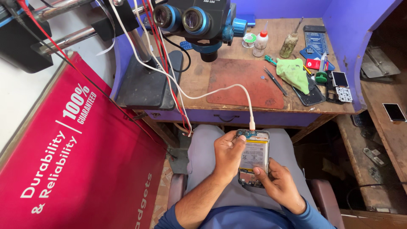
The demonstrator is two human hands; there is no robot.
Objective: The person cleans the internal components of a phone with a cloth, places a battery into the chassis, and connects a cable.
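An opened phone [254, 156] with its back cover off, showing a pale battery and circuit boards, rests over my lap. My left hand [227, 156] grips its left edge, thumb lying on the battery. My right hand [280, 185] holds the lower right corner, with the index finger touching the board at the bottom. A white cable [251, 114] is plugged into the phone's top end and runs up over the wooden workbench [199, 78].
A stereo microscope [199, 19] on a dark base [146, 85] stands over a red-brown mat [246, 82]. Tweezers [275, 80], a green cloth [294, 74], two bottles [260, 42], phone parts [339, 87] lie on the right. A red banner [72, 144] hangs at left.
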